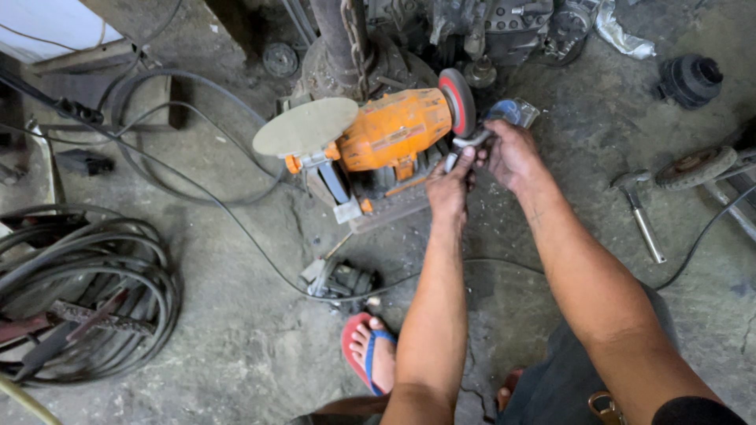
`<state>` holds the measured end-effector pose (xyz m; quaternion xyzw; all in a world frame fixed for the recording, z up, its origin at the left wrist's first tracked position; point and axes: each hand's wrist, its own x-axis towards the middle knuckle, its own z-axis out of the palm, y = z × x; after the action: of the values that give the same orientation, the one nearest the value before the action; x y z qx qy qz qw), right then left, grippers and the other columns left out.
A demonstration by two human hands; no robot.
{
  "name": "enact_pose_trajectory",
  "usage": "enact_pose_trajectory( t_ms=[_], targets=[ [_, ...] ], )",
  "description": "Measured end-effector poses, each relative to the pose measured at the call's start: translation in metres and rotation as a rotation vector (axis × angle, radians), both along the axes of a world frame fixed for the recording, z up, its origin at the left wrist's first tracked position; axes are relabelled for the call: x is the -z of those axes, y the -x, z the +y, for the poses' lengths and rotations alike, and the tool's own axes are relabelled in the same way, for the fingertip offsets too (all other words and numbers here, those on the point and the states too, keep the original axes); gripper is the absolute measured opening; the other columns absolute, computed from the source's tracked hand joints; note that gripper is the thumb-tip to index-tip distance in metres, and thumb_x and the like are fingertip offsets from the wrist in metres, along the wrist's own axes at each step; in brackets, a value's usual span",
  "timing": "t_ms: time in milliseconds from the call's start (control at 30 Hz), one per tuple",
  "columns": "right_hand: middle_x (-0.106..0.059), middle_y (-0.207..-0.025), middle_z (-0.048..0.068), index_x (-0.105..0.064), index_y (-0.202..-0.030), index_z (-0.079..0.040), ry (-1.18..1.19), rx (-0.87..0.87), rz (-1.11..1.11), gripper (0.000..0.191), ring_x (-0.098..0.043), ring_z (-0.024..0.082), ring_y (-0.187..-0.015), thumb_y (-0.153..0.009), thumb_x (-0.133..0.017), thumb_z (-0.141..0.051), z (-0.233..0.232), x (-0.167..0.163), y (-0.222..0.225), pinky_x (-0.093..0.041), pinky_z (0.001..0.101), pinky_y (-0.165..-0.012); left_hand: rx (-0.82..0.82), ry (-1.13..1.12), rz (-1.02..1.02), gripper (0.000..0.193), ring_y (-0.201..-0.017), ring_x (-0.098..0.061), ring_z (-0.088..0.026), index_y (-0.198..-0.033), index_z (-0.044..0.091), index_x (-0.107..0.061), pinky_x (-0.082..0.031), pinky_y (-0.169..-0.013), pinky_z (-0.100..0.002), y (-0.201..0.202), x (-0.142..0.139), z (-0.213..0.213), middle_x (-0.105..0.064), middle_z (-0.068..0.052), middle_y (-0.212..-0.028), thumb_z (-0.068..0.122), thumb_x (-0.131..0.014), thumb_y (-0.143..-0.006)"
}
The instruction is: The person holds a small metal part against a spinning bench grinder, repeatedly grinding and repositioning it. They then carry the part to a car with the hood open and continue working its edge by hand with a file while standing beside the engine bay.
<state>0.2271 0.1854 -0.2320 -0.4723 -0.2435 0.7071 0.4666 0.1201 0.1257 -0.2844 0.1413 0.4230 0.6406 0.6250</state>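
Note:
An orange bench grinder (392, 130) sits on the concrete floor, with a pale flat disc (305, 126) on its left end and a red-centred grinding wheel (457, 101) on its right end. Both my hands hold a small curved metal piece (470, 142) against the wheel's lower edge. My left hand (449, 187) grips its near end from below. My right hand (510, 153) pinches it from the right side. A clear eye shield (513, 111) sits behind my right hand.
Coiled black hoses (87, 295) lie at the left. A black cable (236, 212) crosses the floor to a small dark motor part (345, 280). A hammer (639, 211) lies right, near a worn disc (696, 166). My foot in a red sandal (368, 354) is at bottom centre.

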Motion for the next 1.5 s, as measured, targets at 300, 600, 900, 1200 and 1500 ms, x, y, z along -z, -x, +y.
enact_pose_trajectory(
  t_ms=[300, 600, 900, 1200, 1500],
  targets=[
    [-0.064, -0.077, 0.002, -0.064, -0.095, -0.011, 0.138, 0.005, 0.053, 0.018, -0.056, 0.016, -0.065, -0.1, -0.059, -0.027, 0.001, 0.004, 0.0, -0.05, 0.031, -0.062, 0.016, 0.014, 0.014, 0.017, -0.056, -0.053, -0.005, -0.094, 0.005, -0.075, -0.039, -0.049, -0.022, 0.002, -0.007, -0.001, -0.072, -0.001, -0.078, 0.021, -0.079, -0.092],
    [-0.065, -0.078, 0.001, -0.064, -0.093, -0.01, 0.168, 0.011, 0.07, 0.022, -0.056, 0.014, -0.065, -0.102, -0.058, -0.03, 0.001, 0.005, 0.004, -0.049, 0.0306, -0.061, 0.014, 0.012, 0.026, 0.015, -0.056, -0.053, -0.004, -0.094, 0.005, -0.075, -0.039, -0.049, -0.022, 0.002, -0.005, -0.001, -0.073, -0.001, -0.077, 0.02, -0.078, -0.093],
    [-0.067, -0.082, 0.002, -0.066, -0.098, -0.01, 0.194, -0.063, 0.022, 0.024, -0.058, 0.014, -0.068, -0.101, -0.056, -0.032, 0.0, 0.003, 0.008, -0.048, 0.0296, -0.061, 0.021, 0.075, 0.028, 0.017, -0.058, -0.056, -0.004, -0.096, 0.006, -0.075, -0.038, -0.049, -0.021, -0.001, -0.001, -0.001, -0.073, 0.0, -0.08, 0.021, -0.08, -0.09],
    [-0.067, -0.126, 0.02, -0.065, -0.129, -0.001, -1.131, -0.189, -1.245, 0.038, -0.066, 0.041, -0.115, -0.091, -0.066, -0.005, -0.019, -0.001, -0.013, -0.053, 0.0433, -0.096, -0.083, 0.033, 0.029, 0.017, -0.051, -0.048, -0.005, -0.087, 0.011, -0.07, -0.037, -0.046, -0.023, -0.004, 0.011, 0.003, -0.06, 0.006, -0.068, 0.023, -0.082, -0.087],
    [-0.072, -0.116, 0.014, -0.073, -0.119, -0.004, -1.07, -0.163, -1.275, 0.026, -0.069, 0.035, -0.106, -0.094, -0.071, -0.006, -0.03, 0.004, -0.01, -0.056, 0.0417, -0.092, -0.064, 0.056, 0.066, 0.018, -0.053, -0.05, -0.005, -0.087, 0.008, -0.071, -0.038, -0.047, -0.023, -0.005, 0.014, 0.004, -0.062, 0.006, -0.068, 0.023, -0.082, -0.087]
  ],
)
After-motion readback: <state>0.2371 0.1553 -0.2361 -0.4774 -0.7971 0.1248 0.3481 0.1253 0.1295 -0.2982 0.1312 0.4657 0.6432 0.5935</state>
